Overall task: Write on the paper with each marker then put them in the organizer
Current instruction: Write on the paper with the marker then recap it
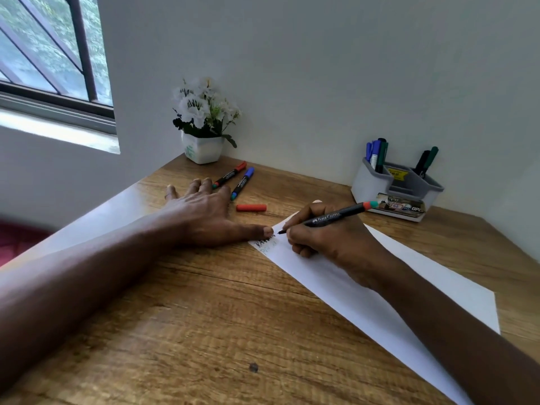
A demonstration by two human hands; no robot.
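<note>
My right hand (pixel 321 241) grips a black marker (pixel 336 214) with a red end, its tip touching the white paper (pixel 409 290) near the top left corner. Some dark and faint green writing shows there. My left hand (pixel 201 211) lies flat on the wooden desk, fingers spread, the thumb pressing the paper's corner. A loose red cap (pixel 251 207) lies just beyond the left thumb. Two capped markers rest past the left fingers: one red-capped (pixel 230 173), one blue-capped (pixel 243 182). The grey and white organizer (pixel 394 188) stands at the back right, holding several markers.
A white pot of white flowers (pixel 204 121) stands in the desk's back corner against the wall. A window (pixel 52 48) is at the upper left. The wooden desk (pixel 219 317) stretches toward me, with walls at its back and left.
</note>
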